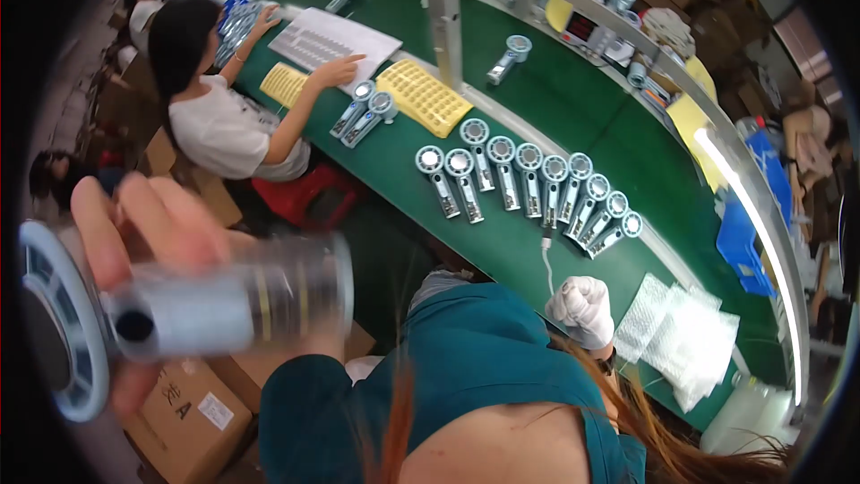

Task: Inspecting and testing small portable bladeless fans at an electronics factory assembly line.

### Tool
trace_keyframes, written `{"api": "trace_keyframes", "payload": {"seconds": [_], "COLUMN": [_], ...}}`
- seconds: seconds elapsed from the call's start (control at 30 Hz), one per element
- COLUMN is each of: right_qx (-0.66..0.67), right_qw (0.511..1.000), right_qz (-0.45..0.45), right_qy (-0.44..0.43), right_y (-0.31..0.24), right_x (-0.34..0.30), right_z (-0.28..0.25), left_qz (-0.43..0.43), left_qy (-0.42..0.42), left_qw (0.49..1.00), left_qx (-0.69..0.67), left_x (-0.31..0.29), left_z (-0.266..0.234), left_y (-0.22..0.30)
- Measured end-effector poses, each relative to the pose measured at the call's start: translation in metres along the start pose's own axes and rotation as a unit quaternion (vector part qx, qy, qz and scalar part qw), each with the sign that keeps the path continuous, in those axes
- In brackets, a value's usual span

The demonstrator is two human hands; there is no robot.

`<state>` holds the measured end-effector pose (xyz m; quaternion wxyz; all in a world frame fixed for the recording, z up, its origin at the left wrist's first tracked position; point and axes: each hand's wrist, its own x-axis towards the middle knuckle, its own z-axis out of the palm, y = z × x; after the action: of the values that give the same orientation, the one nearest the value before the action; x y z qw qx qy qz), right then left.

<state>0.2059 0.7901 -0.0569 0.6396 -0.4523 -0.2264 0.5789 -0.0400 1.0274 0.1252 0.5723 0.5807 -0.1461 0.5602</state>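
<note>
Close to the camera at the left, my left hand point(166, 224) is wrapped around a light blue handheld fan point(202, 309), blurred by motion. The fan has a round ringed head and a clear cylinder at its handle end. My right hand point(582, 309), in a white glove, makes a fist at the near edge of the green table. A white cable point(547, 265) runs from one of the fans on the table down to the side of this fist; whether the fingers grip it is hidden. Several similar handheld fans point(528, 171) lie in a fanned row beyond the right hand.
Clear bubble bags point(685, 336) lie right of my glove on the green table point(394, 166). Yellow trays point(421, 97) and a white sheet point(336, 39) are before a seated co-worker point(233, 126). A metal post point(442, 18) rises mid-table. Cardboard boxes point(193, 412) stand lower left.
</note>
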Motion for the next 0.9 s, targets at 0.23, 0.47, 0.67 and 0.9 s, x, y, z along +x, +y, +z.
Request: {"api": "trace_keyframes", "payload": {"seconds": [0.23,0.47,0.67,0.9], "right_qx": [-0.001,0.035,0.000,0.041], "right_qw": [1.000,0.996,0.994,0.999], "right_qz": [0.004,0.012,0.019,0.031], "right_qy": [-0.031,-0.079,-0.104,-0.015], "right_y": [0.006,0.008,0.019,0.029], "right_x": [0.034,0.071,0.096,0.093], "right_z": [0.006,0.019,0.018,0.023], "left_qz": [0.157,0.204,-0.078,-0.388], "left_qy": [-0.103,0.128,0.003,0.406], "left_qw": [0.979,0.933,0.992,0.822], "left_qx": [-0.076,0.268,-0.098,-0.096], "left_x": [-0.006,-0.034,-0.041,-0.156], "left_z": [-0.007,0.029,-0.035,-0.129], "left_y": [0.073,0.092,0.050,-0.122]}}
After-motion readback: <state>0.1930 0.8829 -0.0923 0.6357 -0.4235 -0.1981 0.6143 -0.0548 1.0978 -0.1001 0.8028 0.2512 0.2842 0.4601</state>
